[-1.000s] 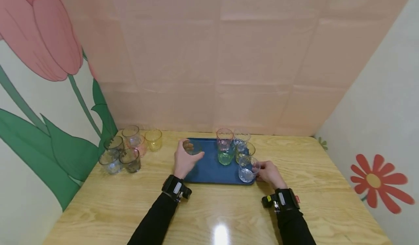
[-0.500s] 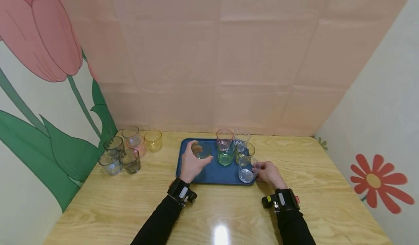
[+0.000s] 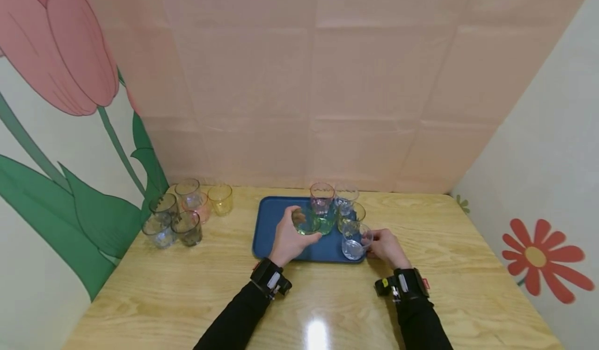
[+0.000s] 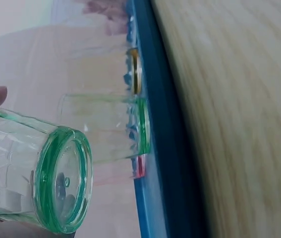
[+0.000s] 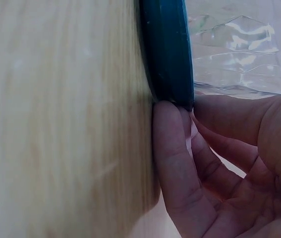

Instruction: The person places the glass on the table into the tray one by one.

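My left hand point(image 3: 289, 241) grips a green-tinted drinking glass point(image 3: 304, 224) between thumb and fingers, over the blue tray point(image 3: 268, 230). In the left wrist view, the held glass's thick green base point(image 4: 63, 178) faces the camera, close to a similar green glass point(image 4: 100, 124) standing on the tray. A pink-tinted glass point(image 3: 322, 196), a yellowish glass point(image 3: 352, 216) and two clear glasses, one at the back point(image 3: 346, 196) and one in front point(image 3: 354, 245), stand there too. At the tray's front right corner my right hand point(image 3: 387, 248) pinches the tray's edge, thumb beside the front clear glass.
Several grey, clear and pink glasses point(image 3: 186, 228) cluster on the wooden table point(image 3: 224, 282) at the left, with a yellow glass point(image 3: 220, 199) beside them. A beige covering point(image 3: 309, 105) rises behind the table, and walls with painted flowers point(image 3: 534, 256) flank it.
My left hand has carried the green glass rightward across the tray, up to the standing glasses. My right hand has stayed at the tray's corner.
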Tool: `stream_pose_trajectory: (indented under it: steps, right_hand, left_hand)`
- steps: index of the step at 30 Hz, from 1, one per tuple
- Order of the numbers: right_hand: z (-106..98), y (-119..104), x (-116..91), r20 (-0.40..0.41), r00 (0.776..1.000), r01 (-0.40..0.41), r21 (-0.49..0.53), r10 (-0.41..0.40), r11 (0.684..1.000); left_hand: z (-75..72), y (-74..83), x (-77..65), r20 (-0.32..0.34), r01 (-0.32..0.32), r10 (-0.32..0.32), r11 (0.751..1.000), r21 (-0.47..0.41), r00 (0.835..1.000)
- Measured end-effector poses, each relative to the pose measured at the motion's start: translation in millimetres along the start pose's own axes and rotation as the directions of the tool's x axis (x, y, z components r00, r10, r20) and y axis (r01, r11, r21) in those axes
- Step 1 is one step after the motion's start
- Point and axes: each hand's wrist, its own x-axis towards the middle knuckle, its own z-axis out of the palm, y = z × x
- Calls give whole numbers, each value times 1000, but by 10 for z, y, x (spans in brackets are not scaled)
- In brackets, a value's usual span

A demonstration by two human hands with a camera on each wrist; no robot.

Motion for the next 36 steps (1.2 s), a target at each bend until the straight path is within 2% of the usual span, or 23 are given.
stream_pose_trajectory:
  steps: [3, 6, 10, 15, 23, 27, 31, 36]
  right_hand:
    - [5, -9, 2, -2, 1000, -2, -7, 2, 1000]
    - [6, -14, 5, -9, 1000, -4, -18, 4, 1000]
    - [6, -11, -1, -12, 1000, -16, -35, 16, 999]
    - [7, 2, -6, -12, 1000, -7, -39, 6, 999]
    - [3, 7, -10, -19, 1000, 15, -45, -16, 999]
    - [6, 0, -13, -24, 1000, 15, -54, -17, 998]
    - [4, -10, -16, -22, 1000, 14, -49, -15, 999]
    - [1, -14, -24, -17, 1000, 13, -45, -14, 999]
  left_hand:
    - [-95, 296, -74, 61, 64, -62, 997, -40, 996]
    - [-128, 411, -98, 94, 83, -83, 997, -3, 992]
    - [-108, 406, -105, 106, 70, -73, 997, 39, 992]
    - [-53, 385, -126, 133, 67, -73, 997, 48, 988]
    - [23, 400, -165, 183, 106, -114, 993, 49, 977]
    - [48, 386, -173, 170, 127, -140, 988, 86, 975]
    - [60, 389, -173, 155, 118, -135, 986, 115, 979]
    - [60, 422, -170, 175, 121, -142, 985, 127, 974]
